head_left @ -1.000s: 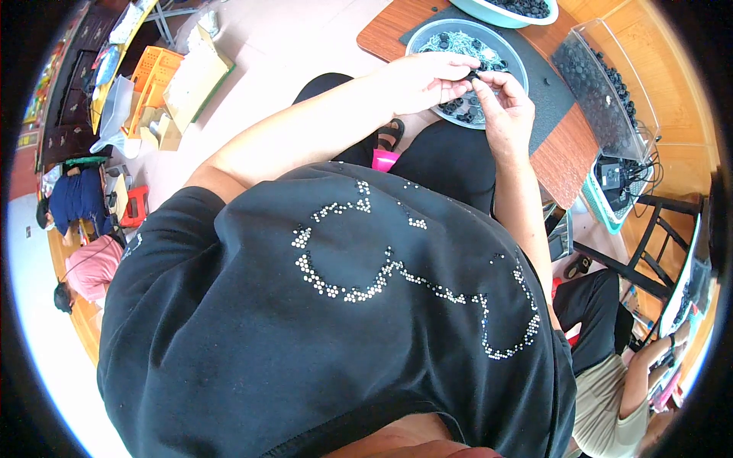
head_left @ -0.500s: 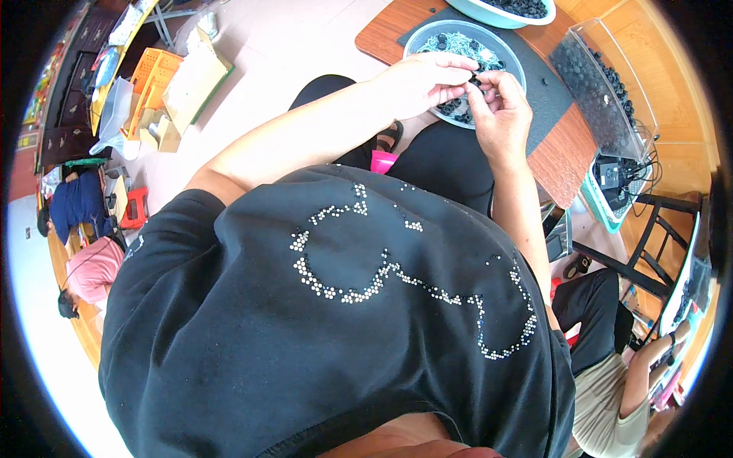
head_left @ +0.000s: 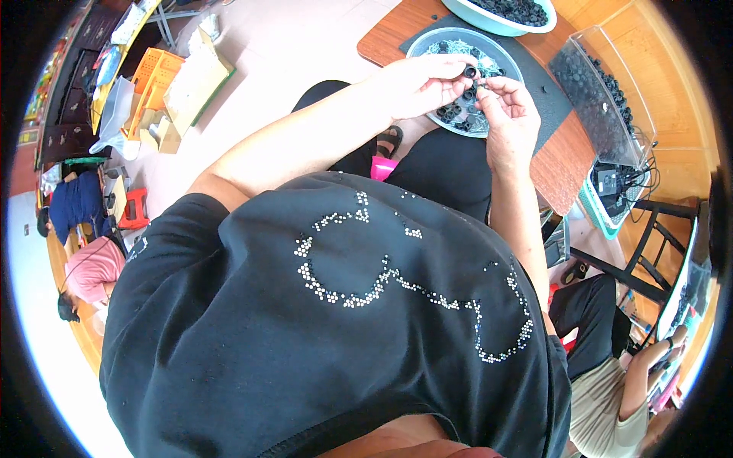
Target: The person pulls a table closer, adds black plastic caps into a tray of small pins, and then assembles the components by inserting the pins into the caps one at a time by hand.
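Head view showed the person looking down over a black shirt (head_left: pixel 343 320) trimmed with small silvery studs, both forearms reaching up toward a wooden surface (head_left: pixel 569 164) at the top of the picture. The left hand (head_left: pixel 416 84) was closed in a pinch, its fingertips holding a small black ring-shaped part (head_left: pixel 469 72) just above a round pale-blue bowl (head_left: pixel 427 42). The right hand (head_left: pixel 508 114) sat close beside it, fingers curled inward and the tips drawn together near the same part; whether they actually touched the part could not be told. The two hands were nearly meeting over the near edge of the bowl, which held a heap of similar small black pieces mixed with lighter bits.

The bowl rested on a dark grey mat (head_left: pixel 550 99) laid on the surface. Beyond it stood a second, larger light-coloured basin (head_left: pixel 477 17) also filled with black parts, cut off by the top of the frame. To the right, a clear plastic tray (head_left: pixel 603 99) with dark pieces in it lay tilted along the edge of the surface.

On the floor at the left were cardboard boxes (head_left: pixel 191 84) and an orange crate (head_left: pixel 153 76). Another person's arm (head_left: pixel 645 374) showed at the lower right, well apart from the hands.
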